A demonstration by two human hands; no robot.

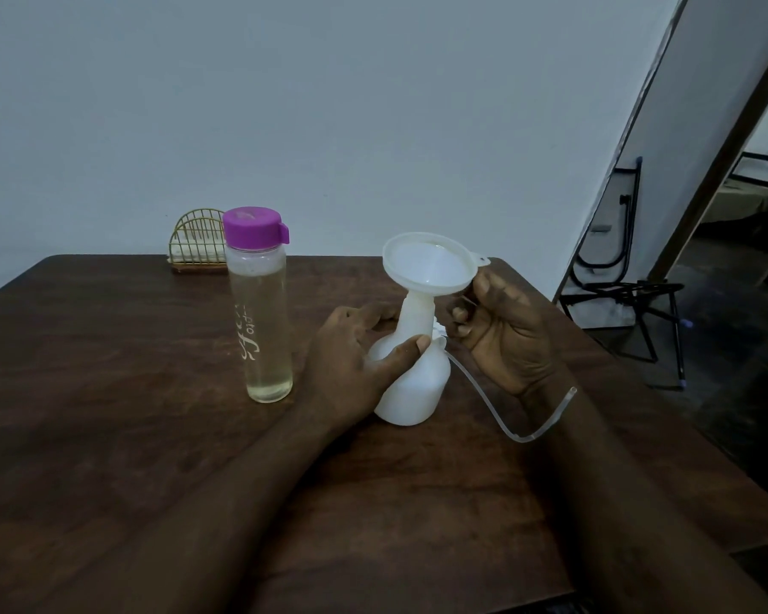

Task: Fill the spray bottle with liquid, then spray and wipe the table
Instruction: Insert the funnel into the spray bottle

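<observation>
A white spray bottle (411, 392) stands tilted on the dark wooden table (107, 414), its top off. My left hand (351, 361) grips its shoulder. A white funnel (428, 268) sits in the bottle's neck. My right hand (502, 330) pinches the funnel's rim at the right. The spray head lies mostly hidden behind the bottle, and its clear dip tube (519, 429) curves across the table under my right wrist. To the left stands a clear bottle (262, 321) with a purple cap, full of pale yellowish liquid.
A gold wire holder (196, 241) with a folded cloth in it stands at the table's back edge by the wall. A black folding chair frame (626, 294) stands on the floor to the right of the table.
</observation>
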